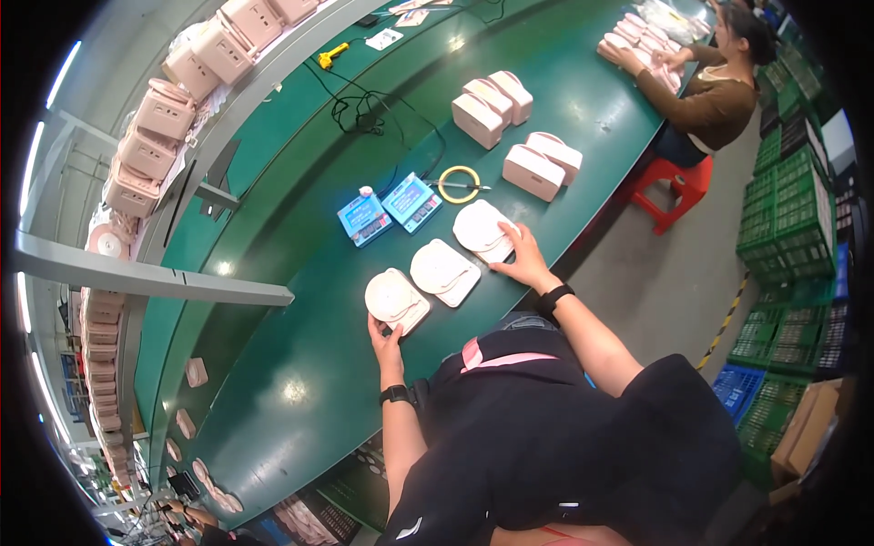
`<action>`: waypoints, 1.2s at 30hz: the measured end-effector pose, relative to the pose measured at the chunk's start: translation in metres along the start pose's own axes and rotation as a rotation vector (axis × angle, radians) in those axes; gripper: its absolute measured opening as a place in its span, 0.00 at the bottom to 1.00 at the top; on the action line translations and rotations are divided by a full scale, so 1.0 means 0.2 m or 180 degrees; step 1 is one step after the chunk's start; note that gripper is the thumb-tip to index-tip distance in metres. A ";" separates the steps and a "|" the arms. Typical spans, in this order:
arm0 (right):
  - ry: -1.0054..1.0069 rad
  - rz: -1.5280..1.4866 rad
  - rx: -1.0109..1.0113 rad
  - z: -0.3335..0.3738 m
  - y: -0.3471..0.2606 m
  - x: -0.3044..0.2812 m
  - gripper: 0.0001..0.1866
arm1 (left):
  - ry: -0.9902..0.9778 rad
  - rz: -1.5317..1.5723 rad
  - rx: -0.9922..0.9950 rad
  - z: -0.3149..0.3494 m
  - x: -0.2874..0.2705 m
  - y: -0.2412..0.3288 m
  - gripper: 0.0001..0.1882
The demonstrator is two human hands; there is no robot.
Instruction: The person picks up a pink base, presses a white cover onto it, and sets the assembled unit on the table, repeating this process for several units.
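Note:
Three pale, cream-pink devices, each a round disc folded over a rounded square base, lie in a row on the green worktable in front of me. My left hand [386, 344] grips the near edge of the left device [391, 296], with thumb and fingers at its sides. Between my hands rests the middle device [443, 271], untouched. The right device [477, 227] has my right hand [526, 260] around its right side, fingers at the far edge and thumb at the near edge. Both grasped devices appear to rest on the table.
Beyond the row are two blue meter boxes [411, 202], a yellow ring-shaped coil [458, 185] and black cables [360, 109]. Pink box-shaped units [533, 171] stand farther right. A grey metal beam [155, 271] crosses at left. A co-worker [719, 86] sits on a red stool [675, 189].

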State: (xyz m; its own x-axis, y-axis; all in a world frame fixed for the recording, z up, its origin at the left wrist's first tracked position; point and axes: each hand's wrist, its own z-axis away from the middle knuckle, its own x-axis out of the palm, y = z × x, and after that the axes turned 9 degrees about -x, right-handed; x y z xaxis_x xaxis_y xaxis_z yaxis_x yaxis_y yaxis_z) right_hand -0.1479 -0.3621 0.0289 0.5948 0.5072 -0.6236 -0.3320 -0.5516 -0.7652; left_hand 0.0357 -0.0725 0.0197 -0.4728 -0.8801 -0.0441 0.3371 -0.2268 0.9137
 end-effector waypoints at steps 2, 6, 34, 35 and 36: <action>-0.0013 0.0013 -0.0010 0.00 -0.01 -0.01 0.47 | 0.0003 0.0085 0.0004 0.00 -0.01 0.00 0.39; -0.0029 0.0004 -0.0162 0.01 -0.01 -0.02 0.46 | -0.0033 0.0132 0.0036 0.00 -0.02 -0.02 0.39; -0.0082 -0.0130 -0.0085 0.03 0.02 -0.02 0.43 | -0.0085 0.0217 0.0074 0.04 0.00 0.02 0.38; -0.0070 -0.0130 -0.0086 0.03 0.02 -0.02 0.43 | -0.0092 0.0233 0.0064 0.04 0.00 0.02 0.38; -0.0074 -0.0107 -0.0089 0.03 0.03 -0.02 0.43 | -0.0100 0.0230 0.0072 0.04 0.00 0.02 0.38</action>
State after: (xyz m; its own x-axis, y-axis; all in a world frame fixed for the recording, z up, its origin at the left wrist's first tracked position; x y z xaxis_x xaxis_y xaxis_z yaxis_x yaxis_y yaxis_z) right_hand -0.1558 -0.3633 0.0263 0.5881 0.5407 -0.6015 -0.2914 -0.5521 -0.7812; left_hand 0.0308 -0.0705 0.0269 -0.4735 -0.8801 0.0347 0.3529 -0.1534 0.9230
